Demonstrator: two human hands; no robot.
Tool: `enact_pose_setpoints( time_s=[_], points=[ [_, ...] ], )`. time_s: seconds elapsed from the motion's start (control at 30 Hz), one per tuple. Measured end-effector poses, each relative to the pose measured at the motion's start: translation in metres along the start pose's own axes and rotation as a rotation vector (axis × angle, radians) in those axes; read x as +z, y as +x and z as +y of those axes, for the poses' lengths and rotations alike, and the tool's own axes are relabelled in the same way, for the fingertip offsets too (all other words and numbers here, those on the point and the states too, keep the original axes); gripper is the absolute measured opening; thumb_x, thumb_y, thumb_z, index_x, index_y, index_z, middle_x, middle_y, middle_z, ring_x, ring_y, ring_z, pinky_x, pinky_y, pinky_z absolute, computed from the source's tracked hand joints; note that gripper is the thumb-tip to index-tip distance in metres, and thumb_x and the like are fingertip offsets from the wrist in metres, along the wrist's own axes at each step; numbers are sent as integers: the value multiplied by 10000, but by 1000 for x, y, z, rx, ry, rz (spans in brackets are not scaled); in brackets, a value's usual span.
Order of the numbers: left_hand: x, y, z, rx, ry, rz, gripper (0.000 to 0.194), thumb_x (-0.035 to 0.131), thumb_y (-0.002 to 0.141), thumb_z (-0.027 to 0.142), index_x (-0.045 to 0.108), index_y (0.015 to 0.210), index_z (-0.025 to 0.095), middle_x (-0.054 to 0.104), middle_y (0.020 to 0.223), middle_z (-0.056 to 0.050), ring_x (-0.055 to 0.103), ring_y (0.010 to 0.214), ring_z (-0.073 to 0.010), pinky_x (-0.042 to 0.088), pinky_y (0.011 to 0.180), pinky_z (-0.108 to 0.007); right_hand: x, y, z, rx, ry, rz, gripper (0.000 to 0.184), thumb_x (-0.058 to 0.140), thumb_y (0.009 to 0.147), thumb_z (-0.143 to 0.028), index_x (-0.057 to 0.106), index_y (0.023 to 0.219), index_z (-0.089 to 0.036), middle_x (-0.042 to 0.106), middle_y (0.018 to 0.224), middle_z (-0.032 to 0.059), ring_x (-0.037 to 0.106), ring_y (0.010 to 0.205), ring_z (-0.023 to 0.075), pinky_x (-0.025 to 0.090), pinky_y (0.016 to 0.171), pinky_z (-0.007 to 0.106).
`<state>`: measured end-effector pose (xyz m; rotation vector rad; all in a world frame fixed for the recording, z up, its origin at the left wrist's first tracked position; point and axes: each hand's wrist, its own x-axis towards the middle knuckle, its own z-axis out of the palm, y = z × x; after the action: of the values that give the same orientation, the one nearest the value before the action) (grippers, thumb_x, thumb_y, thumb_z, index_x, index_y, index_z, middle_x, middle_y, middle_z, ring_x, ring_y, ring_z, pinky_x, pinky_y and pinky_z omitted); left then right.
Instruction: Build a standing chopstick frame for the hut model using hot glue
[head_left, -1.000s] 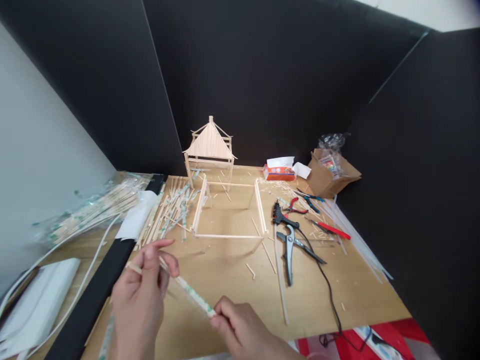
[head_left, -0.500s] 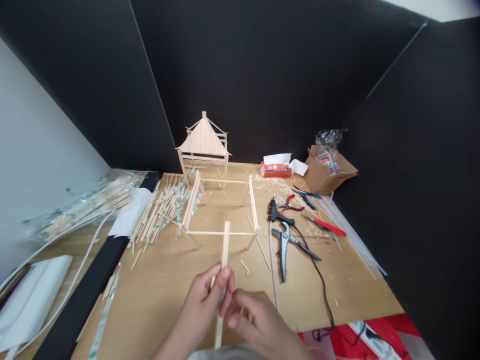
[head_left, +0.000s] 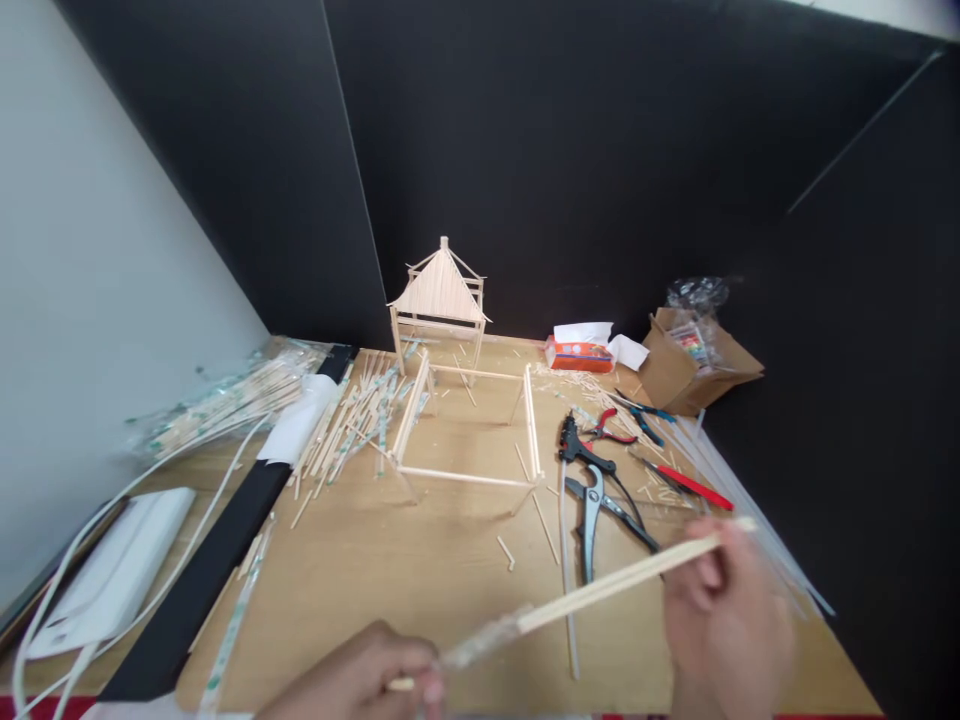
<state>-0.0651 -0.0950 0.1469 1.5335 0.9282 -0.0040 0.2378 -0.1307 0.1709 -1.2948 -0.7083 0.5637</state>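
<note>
1. The right hand is at the lower right of the view, blurred by motion. Its fingers curl closed around a wooden chopstick.
2. The chopstick runs at a slant across the front of the wooden tabletop, above its surface. A clear plastic sleeve covers the end nearer the left hand.
3. The left hand is at the bottom edge, partly cut off. Its fingers are closed at the sleeved end, seemingly pinching it, though blur hides the exact grip.
4. Black-handled pliers and a black glue gun lie left of the right hand, with a red-handled tool just above it.
5. Farther ahead stand an open rectangular stick frame and a peaked-roof stick model. A heap of loose sticks lies left of the frame.
</note>
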Motion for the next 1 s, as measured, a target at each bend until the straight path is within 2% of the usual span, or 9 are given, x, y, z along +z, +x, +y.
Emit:
enact_pose_setpoints(
  time_s=[0.1,0.23,0.3,0.37,0.43,0.5,0.63,0.83,1.0],
  points=[
    [-57,-5,-24,-14,-29,405,621,321,831,722,653,804,199,456,519,28,397,471,-129,299,494,-226,-8,17,-9,-11,62,191,224,502,916,-355,578,734,-251,296,582,-49,188,425,117,135,389,291],
    [-134,-3,-18,-486,287,1159,533,457,851,508,520,1251,162,608,688,-48,510,613,-225,290,546,-252,8,20,-1,107,162,114,226,600,875,-349,665,763,-165,396,550,-56,288,407,54,199,382,215],
    [-142,-1,-1,-515,420,1334,701,492,828,523,340,1421,181,611,768,-62,506,650,-255,225,535,-253,20,20,6,172,190,18,241,642,852,-363,674,770,-138,435,538,-61,320,397,28,209,373,168],
    [-125,1,18,-218,434,1394,610,441,854,567,403,1387,272,621,811,-45,507,680,-244,257,547,-262,31,21,10,214,185,-77,261,672,830,-379,673,761,-127,462,534,-63,339,380,16,218,355,141],
    [-93,3,34,44,251,1278,407,429,858,588,592,1158,366,620,714,-9,480,607,-201,286,523,-262,38,22,7,212,172,-130,275,677,825,-391,671,754,-125,488,535,-60,368,364,17,240,334,133],
    [-59,5,45,240,-24,882,338,548,794,598,687,869,299,568,601,-13,419,510,-152,286,470,-247,41,21,-1,150,178,-84,262,661,840,-385,672,766,-133,501,525,-63,406,353,28,279,325,133],
    [-17,22,58,222,-653,247,423,624,773,584,573,613,196,329,500,51,197,429,-65,165,403,-199,40,4,-16,-127,253,149,212,590,901,-314,690,791,-163,534,500,-61,462,338,43,345,327,134],
    [-2,59,82,357,-1211,388,324,713,795,382,668,1059,199,469,783,11,400,620,-49,380,560,-140,49,-48,13,-229,184,-149,188,551,923,-206,712,1011,-248,677,671,-1,637,483,136,524,405,243],
    [-7,77,94,407,-1311,467,170,692,814,342,685,797,173,602,922,-19,551,826,-100,477,746,-193,44,-64,45,-170,8,-272,230,567,901,-147,702,1051,-256,713,748,18,645,485,137,521,407,236]
  ],
)
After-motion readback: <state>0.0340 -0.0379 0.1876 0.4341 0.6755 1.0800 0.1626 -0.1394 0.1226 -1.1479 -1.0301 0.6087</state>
